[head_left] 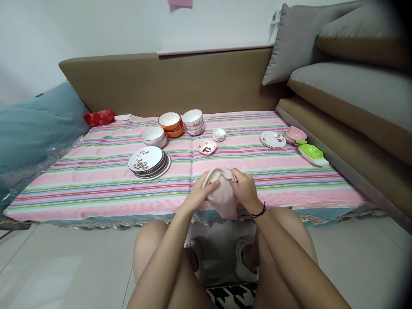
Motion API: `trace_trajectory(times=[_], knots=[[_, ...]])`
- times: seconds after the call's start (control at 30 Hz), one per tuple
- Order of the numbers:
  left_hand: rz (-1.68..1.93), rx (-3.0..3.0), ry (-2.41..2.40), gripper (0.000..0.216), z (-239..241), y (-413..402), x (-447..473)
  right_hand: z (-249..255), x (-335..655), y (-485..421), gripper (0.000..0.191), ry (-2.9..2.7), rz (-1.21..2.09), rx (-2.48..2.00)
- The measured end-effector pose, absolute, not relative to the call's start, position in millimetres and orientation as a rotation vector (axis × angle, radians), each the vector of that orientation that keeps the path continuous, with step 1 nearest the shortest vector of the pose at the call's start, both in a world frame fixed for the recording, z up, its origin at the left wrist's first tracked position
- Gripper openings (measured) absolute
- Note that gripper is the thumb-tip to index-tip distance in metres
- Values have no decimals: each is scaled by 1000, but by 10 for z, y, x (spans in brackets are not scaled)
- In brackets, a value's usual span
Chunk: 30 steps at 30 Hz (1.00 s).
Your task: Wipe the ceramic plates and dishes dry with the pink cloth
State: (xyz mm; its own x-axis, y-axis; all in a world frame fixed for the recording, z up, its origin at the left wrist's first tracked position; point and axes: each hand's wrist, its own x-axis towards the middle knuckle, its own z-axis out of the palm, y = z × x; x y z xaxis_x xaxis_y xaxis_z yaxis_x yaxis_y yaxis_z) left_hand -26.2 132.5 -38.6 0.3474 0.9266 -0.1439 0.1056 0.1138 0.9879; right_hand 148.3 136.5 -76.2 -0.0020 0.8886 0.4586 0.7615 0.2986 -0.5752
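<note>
Above the front edge of the striped cloth, my left hand [202,191] grips a small pale dish [210,175] from the left, thumb over its inner side. A bit of red pattern shows on the dish; the rest is covered. My right hand [246,189], with a dark cord on its wrist, is closed on a pale pink cloth [224,197] pressed to the dish's right rim. The cloth hangs down over the dish's front. Straight ahead lies a squarish patterned dish [206,146], apart from both hands.
On the striped cloth [231,167] stand stacked plates [145,159], white bowls [193,118], orange bowls [169,122], another bowl stack [152,135], and small white dishes [219,134]. Flowered plates [273,139], pink dishes [295,133] and a green dish [311,151] are at right, beside cushions [350,86].
</note>
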Motion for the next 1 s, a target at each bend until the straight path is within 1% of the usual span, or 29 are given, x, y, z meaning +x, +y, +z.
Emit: trace_trajectory(times=[0.1, 0.27, 0.4, 0.5, 0.57, 0.63, 0.77, 0.87, 1.0], knots=[[864, 1339, 1116, 37, -398, 1337, -240, -731, 1421, 1340, 28, -1637, 302, -1400], [925, 1286, 1096, 41, -406, 1323, -179, -678, 1341, 1289, 32, -1343, 453, -1288], [921, 1249, 1079, 42, -395, 1319, -153, -705, 1310, 1300, 28, -1122, 596, -1199], [928, 1232, 1075, 42, -385, 1327, -156, -741, 1315, 1317, 21, -1070, 566, -1116], [936, 1223, 1065, 42, -378, 1327, -164, -737, 1331, 1312, 21, -1139, 471, -1055], [948, 1221, 1066, 41, -376, 1323, -170, -705, 1348, 1295, 26, -1280, 328, -1006], [1067, 1241, 1069, 34, -413, 1330, -164, -632, 1323, 1255, 33, -1732, 100, -857], [1191, 1163, 1101, 32, -477, 1362, -156, -641, 1238, 1242, 35, -1975, 88, -780], [1272, 955, 1202, 37, -537, 1405, -176, -673, 1126, 1226, 33, -2066, 141, -742]])
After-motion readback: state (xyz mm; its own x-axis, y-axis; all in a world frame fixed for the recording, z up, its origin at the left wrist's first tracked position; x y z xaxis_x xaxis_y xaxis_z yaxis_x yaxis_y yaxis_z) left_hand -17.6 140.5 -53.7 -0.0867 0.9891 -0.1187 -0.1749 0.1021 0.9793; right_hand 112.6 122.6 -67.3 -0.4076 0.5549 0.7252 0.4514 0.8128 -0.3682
